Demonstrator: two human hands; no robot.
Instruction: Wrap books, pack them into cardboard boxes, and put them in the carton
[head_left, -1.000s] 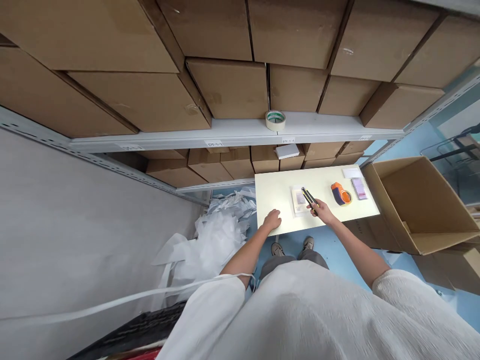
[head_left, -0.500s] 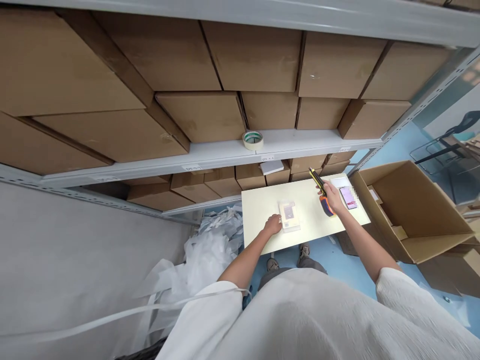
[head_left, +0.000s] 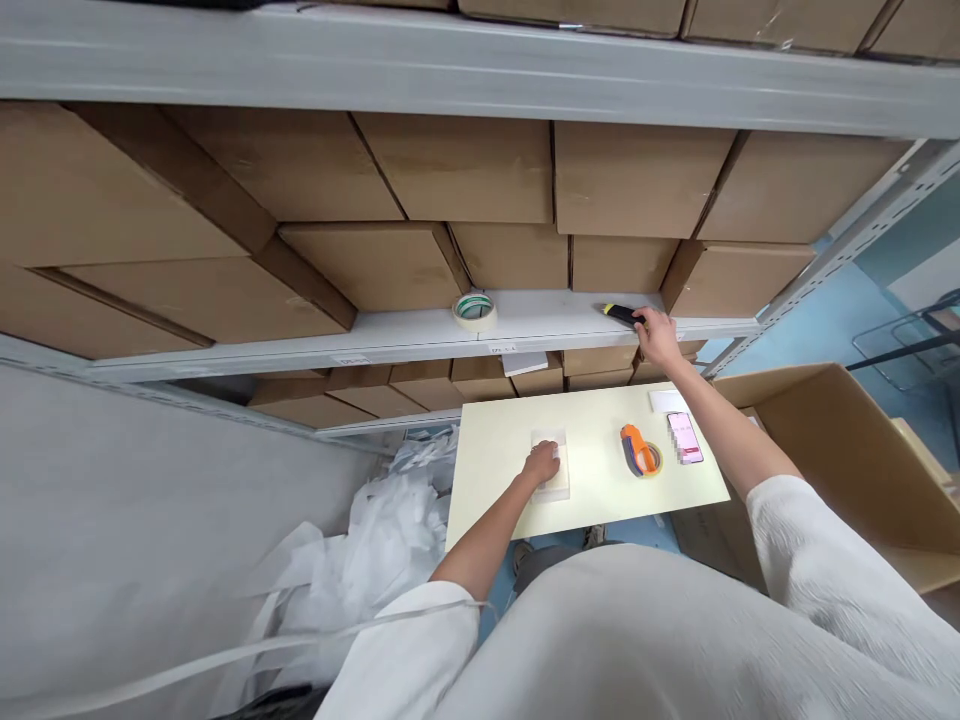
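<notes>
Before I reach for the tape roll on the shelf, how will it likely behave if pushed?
The tape roll lies flat on the shelf, so it would probably slide rather than roll. Its round outer wall suggests it could roll if stood up. It sits near the front edge, so a push toward you might tip it off.

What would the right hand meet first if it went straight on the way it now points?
Most likely the cardboard box on the shelf, beyond the right hand and its cutter; depth is unclear, so it might graze the shelf first.
</notes>
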